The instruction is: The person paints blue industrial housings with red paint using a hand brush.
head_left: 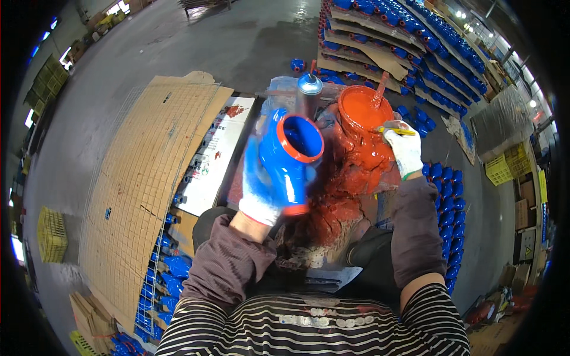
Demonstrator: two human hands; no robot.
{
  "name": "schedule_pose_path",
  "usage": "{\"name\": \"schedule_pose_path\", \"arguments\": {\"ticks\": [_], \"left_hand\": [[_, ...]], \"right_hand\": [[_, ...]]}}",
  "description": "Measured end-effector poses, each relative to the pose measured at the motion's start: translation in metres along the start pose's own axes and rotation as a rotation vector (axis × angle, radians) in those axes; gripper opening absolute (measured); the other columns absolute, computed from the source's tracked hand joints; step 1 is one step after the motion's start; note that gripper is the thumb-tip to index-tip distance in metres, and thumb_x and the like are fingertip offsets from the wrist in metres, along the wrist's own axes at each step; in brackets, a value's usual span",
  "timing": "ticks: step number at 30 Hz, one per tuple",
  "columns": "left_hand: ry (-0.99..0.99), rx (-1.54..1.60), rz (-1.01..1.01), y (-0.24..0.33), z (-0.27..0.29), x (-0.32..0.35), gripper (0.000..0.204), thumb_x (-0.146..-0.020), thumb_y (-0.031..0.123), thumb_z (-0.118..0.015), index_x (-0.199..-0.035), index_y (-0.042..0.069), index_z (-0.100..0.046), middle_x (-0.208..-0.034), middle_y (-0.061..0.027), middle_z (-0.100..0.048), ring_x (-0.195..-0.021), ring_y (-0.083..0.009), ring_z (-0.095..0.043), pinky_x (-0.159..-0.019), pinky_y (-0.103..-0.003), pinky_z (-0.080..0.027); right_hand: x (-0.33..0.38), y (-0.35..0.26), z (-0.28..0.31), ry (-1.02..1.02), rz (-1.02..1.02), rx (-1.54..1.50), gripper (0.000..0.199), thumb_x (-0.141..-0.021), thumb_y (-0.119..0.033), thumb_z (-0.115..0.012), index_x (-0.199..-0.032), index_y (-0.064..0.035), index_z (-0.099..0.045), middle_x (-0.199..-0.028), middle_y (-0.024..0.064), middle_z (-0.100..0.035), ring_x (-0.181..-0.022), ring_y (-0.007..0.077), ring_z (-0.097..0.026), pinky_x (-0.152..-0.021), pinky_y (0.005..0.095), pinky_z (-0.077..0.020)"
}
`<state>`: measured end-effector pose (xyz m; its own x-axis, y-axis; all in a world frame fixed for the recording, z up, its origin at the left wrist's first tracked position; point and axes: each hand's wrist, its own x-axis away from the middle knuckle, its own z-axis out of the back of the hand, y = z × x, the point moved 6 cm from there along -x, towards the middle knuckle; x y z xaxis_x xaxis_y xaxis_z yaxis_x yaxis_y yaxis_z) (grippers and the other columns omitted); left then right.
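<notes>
Blue pipe fitting (pixel 287 168) — glossy, hollow, red-rimmed, tilted

Item count at the work position.
Gloved hands: two, left hand (pixel 257 184) and right hand (pixel 404 147). Held blue fitting (pixel 277 155): one. Yellow-handled tool (pixel 399 131): one. Paint bucket (pixel 350 125): one. Red-coated stick (pixel 381 89): one. Metal can (pixel 309 95) with blue top: one. Wire mesh panel (pixel 139 172): one. Stacked blue fittings (pixel 458 204): many dozens, overlapping too closely for an exact count.
</notes>
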<state>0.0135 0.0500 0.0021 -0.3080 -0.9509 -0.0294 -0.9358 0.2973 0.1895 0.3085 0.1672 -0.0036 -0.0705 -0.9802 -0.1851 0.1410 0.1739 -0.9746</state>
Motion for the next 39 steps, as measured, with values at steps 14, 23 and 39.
{"name": "schedule_pose_path", "arguments": {"ticks": [14, 23, 39], "left_hand": [[0.126, -2.119, -0.603, -0.031, -0.036, 0.025, 0.066, -0.06, 0.031, -0.081, -0.119, 0.013, -0.059, -0.113, -0.0131, -0.055, -0.104, -0.0306, -0.057, -0.089, -0.04, -0.048], [0.062, -2.393, -0.573, -0.041, -0.041, 0.022, 0.071, -0.054, 0.034, -0.081, -0.12, 0.018, -0.059, -0.113, -0.013, -0.054, -0.102, -0.0321, -0.055, -0.084, -0.04, -0.049], [0.244, -1.366, -0.08, -0.033, -0.004, 0.021, 0.06, -0.073, 0.029, -0.076, -0.121, 0.003, -0.053, -0.111, -0.0128, -0.061, -0.096, -0.0218, -0.062, -0.085, -0.034, -0.05]], "right_hand": [[0.059, -0.11, -0.036, -0.115, 0.048, 0.159, 0.018, -0.087, -0.016, -0.063, -0.096, -0.0001, -0.065, -0.072, 0.0012, -0.06, -0.059, 0.0076, -0.051, -0.055, 0.023, -0.0413], [0.096, -0.145, -0.05, -0.138, 0.189, 0.456, 0.014, -0.085, -0.011, -0.064, -0.092, 0.0009, -0.063, -0.074, 0.0063, -0.061, -0.065, 0.013, -0.054, -0.059, 0.0255, -0.0412], [0.107, -0.159, -0.054, -0.162, 0.166, 0.253, 0.014, -0.081, -0.004, -0.062, -0.094, 0.0007, -0.062, -0.077, 0.0032, -0.062, -0.065, 0.0079, -0.057, -0.058, 0.0228, -0.0449]]}}
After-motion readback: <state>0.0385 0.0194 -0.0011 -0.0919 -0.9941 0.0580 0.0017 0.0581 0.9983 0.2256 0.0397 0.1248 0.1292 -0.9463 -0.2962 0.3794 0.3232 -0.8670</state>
